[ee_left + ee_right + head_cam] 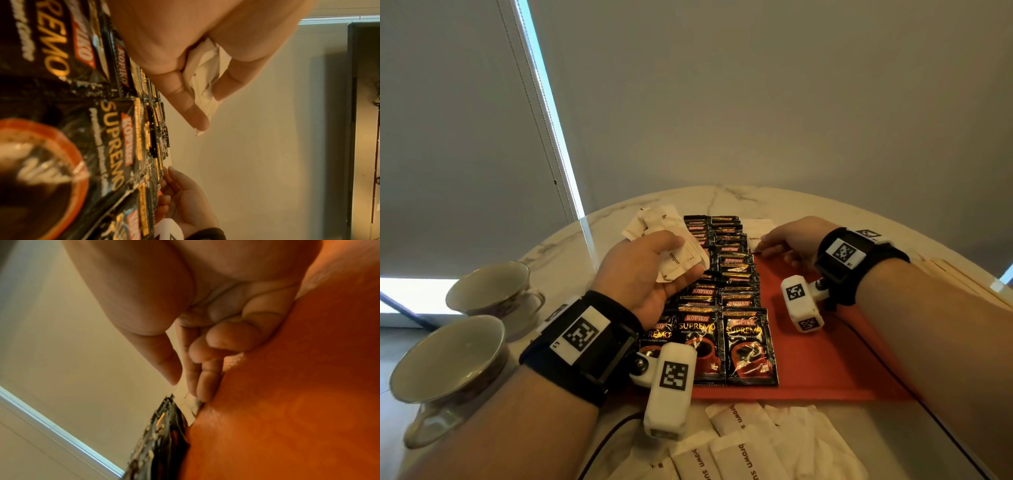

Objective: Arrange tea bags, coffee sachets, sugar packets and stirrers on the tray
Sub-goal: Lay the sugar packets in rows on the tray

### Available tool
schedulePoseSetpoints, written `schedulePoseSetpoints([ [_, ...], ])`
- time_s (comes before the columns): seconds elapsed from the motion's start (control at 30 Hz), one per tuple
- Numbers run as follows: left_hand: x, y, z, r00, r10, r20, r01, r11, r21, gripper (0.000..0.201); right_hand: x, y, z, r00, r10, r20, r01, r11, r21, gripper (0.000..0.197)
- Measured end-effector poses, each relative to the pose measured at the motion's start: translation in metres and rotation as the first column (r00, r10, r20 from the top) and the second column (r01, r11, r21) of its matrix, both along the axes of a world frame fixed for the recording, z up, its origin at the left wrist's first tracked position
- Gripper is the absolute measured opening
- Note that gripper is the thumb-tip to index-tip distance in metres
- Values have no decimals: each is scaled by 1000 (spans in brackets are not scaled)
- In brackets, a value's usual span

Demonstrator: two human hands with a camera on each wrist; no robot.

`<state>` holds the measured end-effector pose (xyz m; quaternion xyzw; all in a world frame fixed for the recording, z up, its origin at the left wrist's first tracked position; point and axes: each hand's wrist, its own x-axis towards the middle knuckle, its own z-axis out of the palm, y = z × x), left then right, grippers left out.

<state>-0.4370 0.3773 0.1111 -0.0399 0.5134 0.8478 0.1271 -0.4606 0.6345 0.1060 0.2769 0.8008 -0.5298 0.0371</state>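
The red tray lies on a marble table. Black Kopiko coffee sachets cover its left part in overlapping columns. Above them my left hand grips a fanned bunch of white brown-sugar packets; the left wrist view shows the packets squeezed between thumb and fingers. At the tray's far end my right hand pinches the edge of one white sugar packet lying just right of the sachets. In the right wrist view thumb and forefinger meet on that packet against the tray.
Two empty teacups stand at the table's left edge. More loose sugar packets lie on the table in front of the tray. Wooden stirrers lie at the right. A thin black cable crosses the tray's right part.
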Motion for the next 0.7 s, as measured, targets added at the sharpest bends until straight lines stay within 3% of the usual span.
schedulePoseSetpoints([
  [0.13,5,-1,3,997,-70,20,70,997,25,35,3,0,1,999,-23,-23,21,995,-96,23],
  [0.23,9,-1,5,975,-221,-12,221,975,-29,33,20,-10,13,977,-62,-202,24,983,-183,21],
  [0.33,14,-2,8,939,-343,-29,337,934,-117,32,47,-35,28,932,86,-352,-195,938,-287,29],
  [0.43,19,-2,9,904,-417,-89,390,893,-227,30,67,-64,30,872,278,-402,-401,877,-264,47],
  [0.57,21,-4,8,908,-399,-130,342,882,-324,37,70,-80,21,845,235,-480,-408,864,-295,27],
  [0.7,19,-4,8,938,-317,-143,257,910,-326,44,68,-83,15,854,142,-500,-354,863,-360,13],
])
